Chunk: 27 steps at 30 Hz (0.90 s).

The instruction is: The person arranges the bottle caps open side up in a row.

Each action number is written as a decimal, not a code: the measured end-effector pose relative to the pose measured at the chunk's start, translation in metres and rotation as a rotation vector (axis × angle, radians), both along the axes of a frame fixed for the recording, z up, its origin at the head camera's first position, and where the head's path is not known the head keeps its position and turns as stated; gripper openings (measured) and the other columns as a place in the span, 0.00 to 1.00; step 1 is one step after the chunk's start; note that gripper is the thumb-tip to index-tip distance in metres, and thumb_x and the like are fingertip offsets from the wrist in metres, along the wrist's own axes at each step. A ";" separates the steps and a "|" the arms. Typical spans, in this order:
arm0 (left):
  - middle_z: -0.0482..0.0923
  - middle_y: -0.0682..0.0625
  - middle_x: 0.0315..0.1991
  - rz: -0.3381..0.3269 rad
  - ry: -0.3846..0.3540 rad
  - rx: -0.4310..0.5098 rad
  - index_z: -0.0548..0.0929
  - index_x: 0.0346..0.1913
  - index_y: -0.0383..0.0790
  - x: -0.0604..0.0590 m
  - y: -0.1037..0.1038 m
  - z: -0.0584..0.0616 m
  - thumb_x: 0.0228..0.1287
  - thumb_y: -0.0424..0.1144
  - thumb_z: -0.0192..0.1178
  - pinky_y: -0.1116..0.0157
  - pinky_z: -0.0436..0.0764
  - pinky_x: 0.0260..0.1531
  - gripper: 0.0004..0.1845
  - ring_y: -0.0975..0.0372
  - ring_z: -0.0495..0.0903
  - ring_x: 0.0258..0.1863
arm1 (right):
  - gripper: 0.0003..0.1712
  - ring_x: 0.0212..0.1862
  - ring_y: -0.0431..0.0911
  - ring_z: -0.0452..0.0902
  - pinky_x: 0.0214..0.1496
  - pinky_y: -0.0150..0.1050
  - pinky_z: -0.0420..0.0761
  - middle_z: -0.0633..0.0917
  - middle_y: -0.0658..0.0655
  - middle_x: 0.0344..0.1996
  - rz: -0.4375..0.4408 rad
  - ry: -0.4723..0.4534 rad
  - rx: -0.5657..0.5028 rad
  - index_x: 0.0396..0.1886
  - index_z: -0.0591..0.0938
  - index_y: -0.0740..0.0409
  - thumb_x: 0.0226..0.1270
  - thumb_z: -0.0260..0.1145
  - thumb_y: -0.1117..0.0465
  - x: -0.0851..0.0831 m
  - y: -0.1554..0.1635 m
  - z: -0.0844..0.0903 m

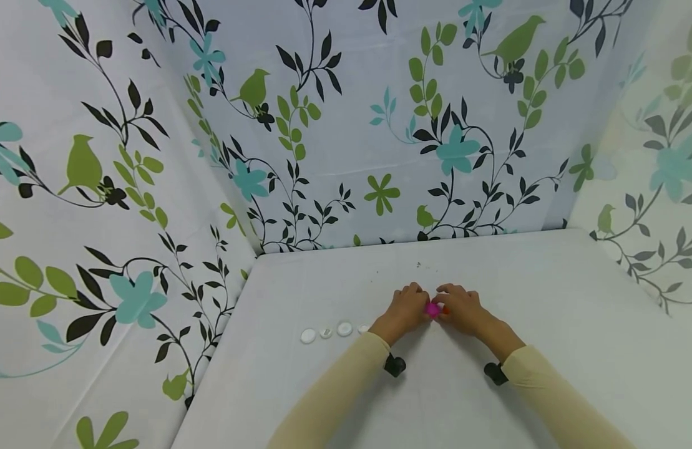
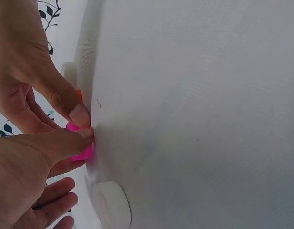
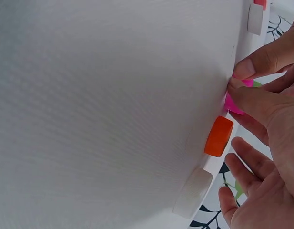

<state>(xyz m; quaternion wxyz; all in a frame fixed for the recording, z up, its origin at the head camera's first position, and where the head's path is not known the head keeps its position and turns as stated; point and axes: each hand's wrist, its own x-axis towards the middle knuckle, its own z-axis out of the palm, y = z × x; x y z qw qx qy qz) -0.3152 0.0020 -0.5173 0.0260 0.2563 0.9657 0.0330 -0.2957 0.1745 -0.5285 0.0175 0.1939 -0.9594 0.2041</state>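
Pink plastic, by the look of it, is what I have between my fingers: the small pink piece (image 1: 432,310) sits low at the white tabletop (image 1: 435,399), and I cannot tell whether it rests fully on it. Around it, a row is already laid out: white discs (image 1: 326,333) trail off toward nine o'clock, while an orange piece (image 3: 219,136) lies just beside it at three o'clock, with a pale disc (image 3: 194,193) beyond that. I judge the row largely done, with only the handling of the pink piece left to finish and my letting go; the views don't show if more pieces are due. My left hand (image 1: 404,308) comes in from nine o'clock and my right hand (image 1: 460,308) from three, thumbs nearly meeting, both pinching the pink piece; my right hand's other fingers reach out loosely, near the orange piece.
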 end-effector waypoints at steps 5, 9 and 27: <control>0.78 0.51 0.61 0.005 0.000 -0.007 0.87 0.55 0.49 0.001 -0.001 0.001 0.70 0.54 0.70 0.58 0.76 0.60 0.18 0.59 0.77 0.60 | 0.14 0.68 0.67 0.72 0.58 0.69 0.71 0.80 0.67 0.65 0.005 -0.006 0.000 0.50 0.90 0.53 0.66 0.78 0.57 -0.001 -0.002 0.002; 0.78 0.50 0.62 -0.002 -0.009 0.016 0.87 0.56 0.49 0.001 -0.005 0.003 0.71 0.54 0.70 0.56 0.77 0.62 0.18 0.58 0.77 0.61 | 0.13 0.68 0.67 0.71 0.58 0.68 0.71 0.80 0.67 0.66 0.009 -0.011 0.007 0.49 0.90 0.52 0.67 0.78 0.56 -0.002 -0.003 0.001; 0.78 0.50 0.56 0.037 0.023 0.222 0.83 0.55 0.43 0.009 -0.026 0.021 0.70 0.56 0.70 0.58 0.77 0.60 0.22 0.60 0.78 0.55 | 0.18 0.67 0.63 0.76 0.58 0.69 0.71 0.77 0.68 0.67 -0.018 0.007 -0.164 0.43 0.92 0.62 0.77 0.67 0.52 0.008 -0.017 0.027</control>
